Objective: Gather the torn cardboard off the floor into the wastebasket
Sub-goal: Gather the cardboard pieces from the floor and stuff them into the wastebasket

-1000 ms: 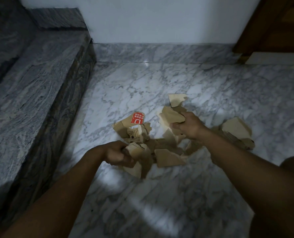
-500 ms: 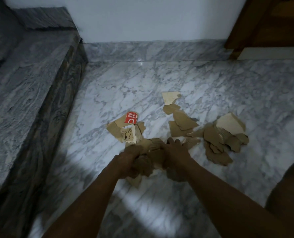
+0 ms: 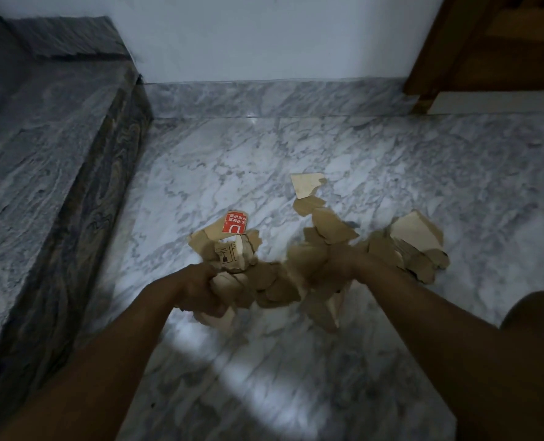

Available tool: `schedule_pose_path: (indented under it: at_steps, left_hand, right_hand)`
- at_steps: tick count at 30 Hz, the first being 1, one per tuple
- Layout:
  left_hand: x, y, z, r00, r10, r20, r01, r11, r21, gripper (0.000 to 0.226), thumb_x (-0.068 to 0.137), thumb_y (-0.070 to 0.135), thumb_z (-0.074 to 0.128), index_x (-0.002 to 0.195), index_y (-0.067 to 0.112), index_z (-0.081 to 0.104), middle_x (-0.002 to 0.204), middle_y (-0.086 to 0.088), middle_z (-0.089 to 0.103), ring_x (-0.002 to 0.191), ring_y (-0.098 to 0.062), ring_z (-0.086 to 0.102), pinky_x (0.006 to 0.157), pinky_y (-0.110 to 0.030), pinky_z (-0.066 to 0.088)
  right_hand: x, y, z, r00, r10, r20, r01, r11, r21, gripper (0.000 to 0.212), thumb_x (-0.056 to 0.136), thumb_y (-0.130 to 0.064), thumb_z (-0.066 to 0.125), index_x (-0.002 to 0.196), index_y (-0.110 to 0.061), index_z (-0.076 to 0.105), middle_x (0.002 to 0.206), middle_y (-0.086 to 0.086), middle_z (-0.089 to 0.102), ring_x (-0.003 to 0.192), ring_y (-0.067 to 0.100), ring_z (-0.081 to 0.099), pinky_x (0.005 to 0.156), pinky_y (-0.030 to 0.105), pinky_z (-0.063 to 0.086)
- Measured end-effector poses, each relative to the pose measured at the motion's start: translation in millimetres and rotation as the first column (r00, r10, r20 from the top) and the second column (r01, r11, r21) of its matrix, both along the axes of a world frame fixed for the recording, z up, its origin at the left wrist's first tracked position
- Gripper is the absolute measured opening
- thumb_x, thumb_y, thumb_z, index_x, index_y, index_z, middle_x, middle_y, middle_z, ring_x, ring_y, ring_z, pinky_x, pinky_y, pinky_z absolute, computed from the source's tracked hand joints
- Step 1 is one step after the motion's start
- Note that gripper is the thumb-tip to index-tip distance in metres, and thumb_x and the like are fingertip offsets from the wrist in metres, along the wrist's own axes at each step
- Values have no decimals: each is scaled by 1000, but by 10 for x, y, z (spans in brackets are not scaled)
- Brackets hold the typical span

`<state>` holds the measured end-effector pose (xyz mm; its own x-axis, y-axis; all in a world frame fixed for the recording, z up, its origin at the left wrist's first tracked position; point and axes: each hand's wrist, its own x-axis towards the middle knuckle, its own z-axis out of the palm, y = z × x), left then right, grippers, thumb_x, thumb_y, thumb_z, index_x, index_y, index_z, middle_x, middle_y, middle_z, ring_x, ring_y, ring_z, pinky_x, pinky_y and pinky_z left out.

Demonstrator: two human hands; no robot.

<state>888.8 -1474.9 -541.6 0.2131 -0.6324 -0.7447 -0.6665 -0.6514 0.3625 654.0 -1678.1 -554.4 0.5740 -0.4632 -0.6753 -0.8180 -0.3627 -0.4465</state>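
Observation:
Torn brown cardboard pieces lie scattered on the white marble floor [image 3: 296, 377]. My left hand [image 3: 200, 291] grips a bunch of pieces [image 3: 229, 294] at its fingers. My right hand [image 3: 344, 265], blurred by motion, holds another clump of scraps [image 3: 318, 300] that hang below it. Between the hands more pieces [image 3: 274, 288] overlap. A scrap with a red label [image 3: 234, 224] lies behind the left hand. A pale piece [image 3: 305, 184] lies farthest away, and a heap [image 3: 414, 246] sits to the right. No wastebasket is in view.
A raised dark grey stone step [image 3: 41, 173] runs along the left. A white wall [image 3: 264, 36] with a marble skirting stands behind. A brown wooden door frame [image 3: 430, 58] is at the top right. My knee [image 3: 538, 313] shows at the right edge.
My hands came together over the middle of the pile and closed on the scraps; now they spread slightly apart, each lifting a clump. The view shifted a little.

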Motion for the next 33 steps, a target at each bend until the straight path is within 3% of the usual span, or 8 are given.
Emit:
schedule_pose_path:
  at_steps: [5, 10, 16, 22, 26, 29, 31, 33]
  left_hand:
    - [-171, -148, -71, 998, -63, -31, 61, 995, -74, 40, 64, 28, 83, 102, 28, 71, 98, 10, 70, 90, -10, 66, 77, -22, 56]
    - [-290, -240, -209, 994, -102, -27, 101, 994, -27, 42, 56, 26, 85, 96, 27, 73, 97, 4, 73, 93, -20, 69, 80, -32, 60]
    - [-298, -366, -141, 974, -214, 81, 211, 977, 45, 26, 65, 32, 82, 86, 33, 67, 79, 15, 65, 75, -1, 61, 54, -8, 42]
    - [-271, -427, -120, 960, -265, 92, 249, 955, 160, 33, 73, 19, 83, 100, 15, 65, 80, 5, 59, 66, -6, 55, 67, -22, 46]
    - [-257, -551, -180, 749, -622, 229, 593, 783, 187, 22, 77, 20, 78, 83, 19, 57, 78, 2, 59, 67, -10, 54, 70, -27, 48]
    - [-454, -614, -203, 946, -312, 90, 319, 945, -71, 19, 89, 11, 52, 73, 17, 45, 74, -6, 53, 70, -23, 48, 64, -28, 44]
    - [-454, -665, -299, 704, -639, 308, 651, 755, 79, 17, 83, 26, 68, 78, 23, 52, 90, -6, 60, 88, -27, 56, 74, -30, 49]
    - [-441, -671, -477, 736, -552, 392, 576, 815, 64, 46, 66, 39, 82, 107, 31, 62, 128, -3, 53, 122, -28, 48, 96, -41, 47]
  right_hand:
    - [-325, 19, -180, 994, 92, -54, -102, 968, -228, 46, 71, -29, 85, 113, -16, 70, 113, 8, 70, 109, 28, 65, 83, 31, 47]
    - [-326, 261, -293, 968, 235, -86, -248, 947, -203, 56, 70, -38, 86, 117, -18, 64, 119, 6, 67, 108, 26, 63, 75, 27, 42]
    - [-314, 31, -57, 945, 302, -129, -317, 941, -116, 43, 70, -37, 86, 107, -18, 72, 105, 5, 71, 91, 23, 67, 71, 29, 46]
    - [-348, 470, -246, 791, 577, -204, -592, 806, -17, 70, 48, -51, 83, 112, -32, 62, 128, 3, 38, 115, 28, 46, 95, 45, 51]
    - [-397, 862, -409, 721, 678, -144, -691, 685, -232, 52, 74, -37, 79, 124, -27, 65, 149, 7, 27, 128, 33, 34, 95, 45, 43]
    - [-408, 880, -467, 734, 667, -129, -675, 692, -256, 57, 77, -31, 81, 130, -23, 61, 148, 9, 35, 120, 34, 47, 93, 42, 47]
    - [-424, 884, -495, 744, 654, -138, -666, 708, -235, 56, 79, -26, 79, 132, -21, 60, 144, 10, 41, 116, 35, 54, 93, 40, 46]
    - [-444, 888, -492, 758, 640, -127, -651, 731, -204, 59, 81, -24, 78, 136, -21, 58, 139, 10, 48, 119, 34, 55, 98, 40, 45]
